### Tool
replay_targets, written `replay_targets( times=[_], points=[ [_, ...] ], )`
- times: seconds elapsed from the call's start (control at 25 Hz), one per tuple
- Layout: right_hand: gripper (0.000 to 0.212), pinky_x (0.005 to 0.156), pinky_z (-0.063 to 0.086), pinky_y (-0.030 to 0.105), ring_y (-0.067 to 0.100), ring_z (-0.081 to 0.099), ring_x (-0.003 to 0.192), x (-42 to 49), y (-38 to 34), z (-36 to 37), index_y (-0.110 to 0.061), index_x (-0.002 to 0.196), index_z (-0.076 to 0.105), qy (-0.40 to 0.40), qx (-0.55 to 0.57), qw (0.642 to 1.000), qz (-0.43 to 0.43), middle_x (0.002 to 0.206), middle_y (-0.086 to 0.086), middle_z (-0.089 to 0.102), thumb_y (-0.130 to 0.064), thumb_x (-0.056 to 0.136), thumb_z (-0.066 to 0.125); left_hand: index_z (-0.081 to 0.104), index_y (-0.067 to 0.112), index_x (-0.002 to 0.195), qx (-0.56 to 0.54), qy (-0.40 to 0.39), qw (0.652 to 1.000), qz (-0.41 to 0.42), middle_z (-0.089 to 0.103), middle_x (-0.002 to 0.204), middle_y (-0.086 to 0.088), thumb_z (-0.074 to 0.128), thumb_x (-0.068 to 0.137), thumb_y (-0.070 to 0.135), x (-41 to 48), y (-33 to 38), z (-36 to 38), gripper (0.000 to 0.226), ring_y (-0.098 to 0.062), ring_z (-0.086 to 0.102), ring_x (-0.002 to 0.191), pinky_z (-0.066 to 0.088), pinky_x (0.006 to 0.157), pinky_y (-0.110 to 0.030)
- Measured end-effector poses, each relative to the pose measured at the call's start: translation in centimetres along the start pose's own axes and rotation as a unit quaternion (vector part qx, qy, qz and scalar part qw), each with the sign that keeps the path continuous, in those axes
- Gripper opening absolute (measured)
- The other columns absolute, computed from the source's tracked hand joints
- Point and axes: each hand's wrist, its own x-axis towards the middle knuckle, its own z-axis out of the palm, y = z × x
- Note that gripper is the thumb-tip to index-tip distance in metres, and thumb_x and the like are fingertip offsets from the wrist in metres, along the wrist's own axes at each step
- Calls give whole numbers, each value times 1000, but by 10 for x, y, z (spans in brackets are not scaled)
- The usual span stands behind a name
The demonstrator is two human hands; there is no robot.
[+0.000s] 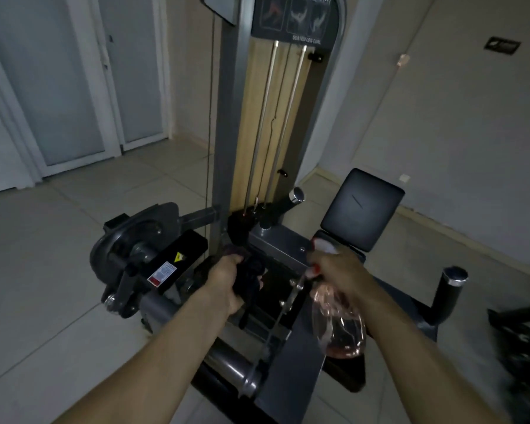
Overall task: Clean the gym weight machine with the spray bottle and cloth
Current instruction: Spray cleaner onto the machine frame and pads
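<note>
The left hand point(224, 281) clutched the dark cloth point(253, 272) over the leg curl machine point(276, 241), just left of the right hand point(338, 267) grasping the spray bottle point(343, 328).

- seated leg curl machine point(224, 123): grey frame, upright weight tower at 12 o'clock, black back pad point(363, 206) at 2 o'clock.
- cloth point(253, 275): dark, bunched, centre.
- spray bottle point(340, 325): clear, pinkish, tilted, 4 o'clock of the cloth.

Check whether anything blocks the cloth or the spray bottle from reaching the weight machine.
Nothing visible does. The left hand grips the dark cloth right by the grey frame of the weight machine; the right hand holds the spray bottle close over it, with only open air between.
</note>
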Motion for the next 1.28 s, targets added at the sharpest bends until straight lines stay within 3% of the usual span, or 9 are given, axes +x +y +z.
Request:
replay_targets(
  times=[0.12, 0.24, 0.48, 0.64, 0.76, 0.84, 0.96, 1.04, 1.28],
  points=[
    [38, 72, 61, 46, 33, 70, 65, -6, -24, -6, -32, 131, 61, 44, 170, 984, -14, 96, 10, 79, -32, 94, 69, 64, 6, 118, 51, 33, 997, -48, 70, 113, -23, 52, 100, 20, 32, -2, 9, 26, -38, 69, 99, 61, 79, -46],
    [14, 71, 58, 46, 40, 68, 64, -22, -38, 1, -33, 105, 74, 125, 241, 961, -57, 100, 11, 78, -29, 103, 61, 63, 8, 123, 81, 39, 992, -83, 70, 114, -21, 53, 99, 15, 66, -10, 17, 27, -38, 70, 99, 60, 70, -45],
    [20, 70, 58, 26, 22, 75, 74, -46, -47, 43, -10, 96, 74, 274, 203, 936, -83, 93, 10, 78, -16, 104, 56, 66, 5, 108, 114, 37, 983, -137, 70, 99, -15, 56, 100, 14, 116, -12, 58, 15, -31, 67, 86, 56, 67, -42],
    [21, 77, 60, 45, 34, 74, 78, -46, -62, 82, -17, 94, 74, 323, 210, 922, -50, 97, 9, 79, -20, 104, 57, 63, 4, 117, 120, 39, 970, -207, 67, 112, -15, 57, 99, 20, 127, -14, 82, 24, -31, 66, 101, 55, 96, -45],
    [18, 73, 62, 43, 34, 75, 78, -41, -73, 100, -6, 100, 73, 373, 211, 902, -47, 99, 8, 79, -12, 104, 56, 56, 3, 84, 107, 7, 959, -262, 65, 95, -11, 57, 99, 9, 130, 2, 83, 16, -27, 64, 88, 49, 102, -41],
    [20, 66, 61, 41, 35, 75, 73, -37, -78, 108, -4, 101, 71, 399, 203, 894, -28, 99, 8, 78, -12, 105, 54, 53, 2, 81, 107, 21, 945, -310, 65, 106, -12, 55, 99, 8, 149, 13, 71, 19, -27, 59, 101, 46, 99, -35],
    [21, 67, 61, 50, 41, 73, 72, -30, -78, 122, -8, 99, 72, 421, 219, 880, -10, 100, 10, 78, -17, 105, 53, 63, 3, 102, 61, 8, 949, -308, 67, 119, -13, 51, 101, 6, 188, 32, 46, 13, -27, 62, 93, 59, 75, -40],
    [21, 71, 60, 57, 42, 73, 72, -26, -73, 135, -10, 99, 73, 433, 217, 875, 10, 101, 8, 78, -17, 105, 54, 64, 3, 115, 49, 22, 956, -290, 69, 111, -11, 50, 101, 5, 208, 26, 31, 20, -24, 66, 88, 60, 58, -30],
    [21, 92, 56, 53, 32, 72, 96, -34, -62, 162, -3, 102, 71, 430, 184, 884, 5, 96, 13, 75, -14, 105, 53, 64, 1, 105, 115, -51, 922, -366, 64, 97, -16, 46, 103, 11, 170, -13, 69, 20, -28, 62, 93, 48, 81, -41]
  ],
)
